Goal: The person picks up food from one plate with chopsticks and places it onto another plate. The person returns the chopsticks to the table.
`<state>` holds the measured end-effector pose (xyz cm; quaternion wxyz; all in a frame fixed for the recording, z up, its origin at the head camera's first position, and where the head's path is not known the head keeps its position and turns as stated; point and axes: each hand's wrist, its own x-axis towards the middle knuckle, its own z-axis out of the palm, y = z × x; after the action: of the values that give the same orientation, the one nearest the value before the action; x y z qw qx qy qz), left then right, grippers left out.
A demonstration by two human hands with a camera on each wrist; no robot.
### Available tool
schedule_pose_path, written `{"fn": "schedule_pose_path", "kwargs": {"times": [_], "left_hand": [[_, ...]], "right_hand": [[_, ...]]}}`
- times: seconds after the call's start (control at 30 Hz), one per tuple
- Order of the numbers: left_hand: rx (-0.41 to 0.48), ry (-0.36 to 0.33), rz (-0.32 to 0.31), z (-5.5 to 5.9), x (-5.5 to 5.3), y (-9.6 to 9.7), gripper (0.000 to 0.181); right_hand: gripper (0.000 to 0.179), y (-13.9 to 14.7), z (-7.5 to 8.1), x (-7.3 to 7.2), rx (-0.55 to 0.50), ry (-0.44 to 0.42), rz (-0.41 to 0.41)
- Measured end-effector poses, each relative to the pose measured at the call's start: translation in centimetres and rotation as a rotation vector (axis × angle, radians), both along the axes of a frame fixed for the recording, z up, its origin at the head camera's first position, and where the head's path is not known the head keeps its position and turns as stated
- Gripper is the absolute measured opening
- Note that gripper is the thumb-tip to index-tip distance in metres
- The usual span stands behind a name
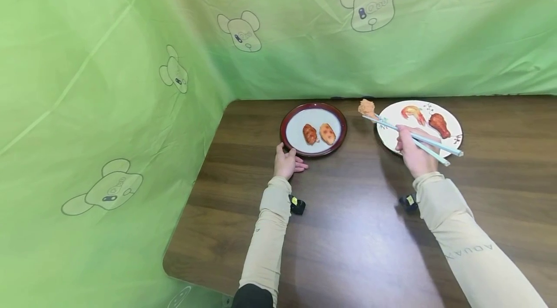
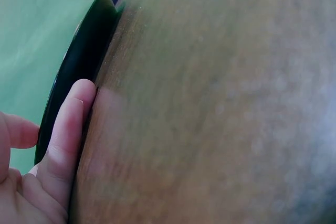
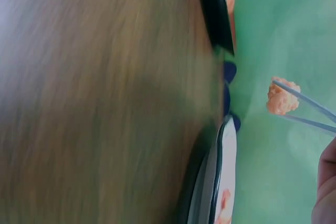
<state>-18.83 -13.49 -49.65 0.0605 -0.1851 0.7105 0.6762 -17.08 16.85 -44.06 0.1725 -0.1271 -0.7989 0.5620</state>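
Observation:
My left hand (image 1: 288,162) pinches the near-left rim of a round plate (image 1: 304,117) with a dark red border; in the left wrist view the thumb and fingers (image 2: 65,129) lie on either side of the dark rim. Two browned food pieces, one darker piece (image 1: 310,134) and one golden piece (image 1: 327,134), lie on this plate. Light blue chopsticks (image 1: 448,149) are in my right hand (image 1: 417,153), over the white patterned plate (image 1: 391,112). Between their tips is a lumpy orange fried piece (image 3: 282,98), raised between the two plates.
On the white plate lie a shrimp (image 1: 413,113) and a drumstick (image 1: 439,125). Both plates stand near the back edge of the wooden table (image 1: 348,211). A green cloth (image 1: 296,66) with bear-head outlines hangs behind and along the left side.

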Motion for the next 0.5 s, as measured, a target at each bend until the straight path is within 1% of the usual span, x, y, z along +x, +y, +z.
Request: {"fn": "schedule_pose_path", "kwargs": {"times": [0.17, 0.33, 0.5], "left_hand": [[-0.001, -0.001, -0.002, 0.2, 0.1, 0.0, 0.056], [0.004, 0.005, 0.0, 0.3, 0.1, 0.0, 0.056], [0.009, 0.004, -0.003, 0.2, 0.1, 0.0, 0.056]], "right_hand": [[0.026, 1.7, -0.3, 0.3, -0.012, -0.039, -0.048], [0.026, 2.9, -0.9, 0.5, -0.056, -0.033, -0.092], [0.024, 3.7, -1.2, 0.8, -0.09, -0.046, -0.124]]}}
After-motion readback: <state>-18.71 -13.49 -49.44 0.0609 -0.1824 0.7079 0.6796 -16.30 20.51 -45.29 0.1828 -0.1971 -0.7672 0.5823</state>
